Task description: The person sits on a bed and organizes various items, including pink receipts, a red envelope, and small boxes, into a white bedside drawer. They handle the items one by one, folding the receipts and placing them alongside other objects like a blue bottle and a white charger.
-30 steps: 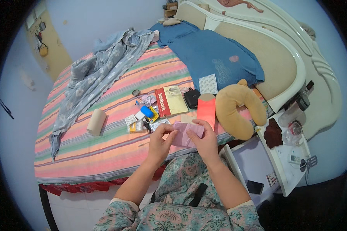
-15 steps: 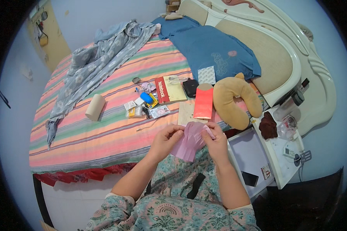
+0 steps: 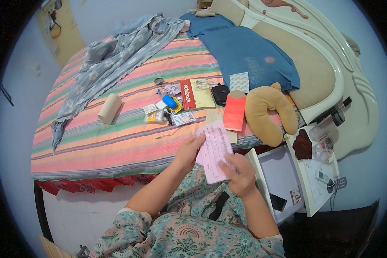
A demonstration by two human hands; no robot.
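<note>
One thick beige cylinder point(image 3: 109, 109) lies on the striped cloth bedspread point(image 3: 129, 142), at ten o'clock from the thin pink printed paper point(image 3: 215, 148) held before the person. Between ten and eleven rests a flat white card point(image 3: 184, 118) with a small photo. At nine, the left hand point(image 3: 188, 152) pinches the paper's upper left edge. A cream book with a red spine band point(image 3: 200, 96) sits between eleven and twelve, a flat red paper envelope point(image 3: 234, 114) at one. At four, the right hand point(image 3: 241, 175) overlaps the paper's right edge, too blurred to tell whether it grips. A tan plush neck pillow point(image 3: 257, 120) curves at two.

The paper could tear or crease if the hands pulled against each other, or its two visible layers could slide apart if the left pinch slackened. Large white lettering stands clear on the book's band; card and paper carry print too small to read, and no brand can be made out.
</note>
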